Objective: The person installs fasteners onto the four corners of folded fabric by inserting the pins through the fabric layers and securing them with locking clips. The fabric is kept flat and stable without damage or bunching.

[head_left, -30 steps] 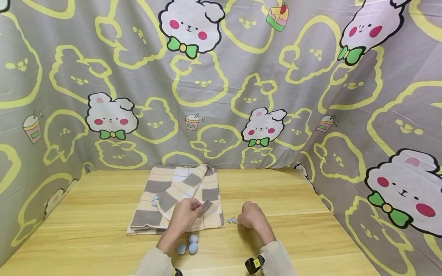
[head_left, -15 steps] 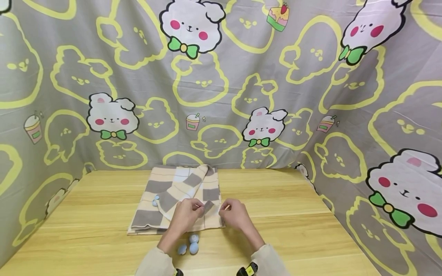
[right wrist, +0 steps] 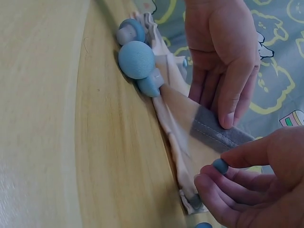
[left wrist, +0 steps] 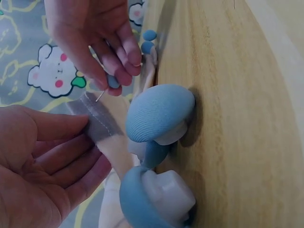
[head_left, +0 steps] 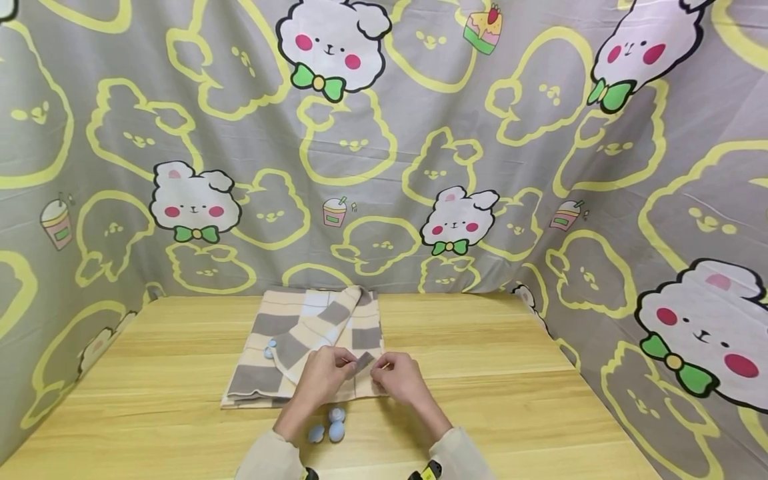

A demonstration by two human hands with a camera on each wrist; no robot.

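Observation:
A folded checked cloth (head_left: pixel 312 323) in grey, cream and white lies under both hands, one layer folded back. My left hand (head_left: pixel 324 373) pinches its grey stitched hem (right wrist: pixel 213 129) between thumb and fingers, lifting that corner. My right hand (head_left: pixel 401 378) pinches a blue-headed pin (left wrist: pixel 113 81) by its head, the metal shaft pointing toward the hem, close beside it. In the right wrist view the blue head (right wrist: pixel 220 165) shows between thumb and fingers. Blue mushroom-shaped caps with white stems (left wrist: pixel 160 114) lie on the table before the cloth.
Two more blue caps (head_left: pixel 269 351) sit at the cloth's left side. Small blue round heads (left wrist: pixel 149 35) lie on the wooden table (head_left: pixel 480 407) to the right, hidden by my right hand in the head view. A patterned curtain (head_left: pixel 372 167) encloses the table's back and sides.
My right hand has come left from the table to the hem, carrying the blue-headed pin, and moved slightly closer in the last half second. My left hand stays in place.

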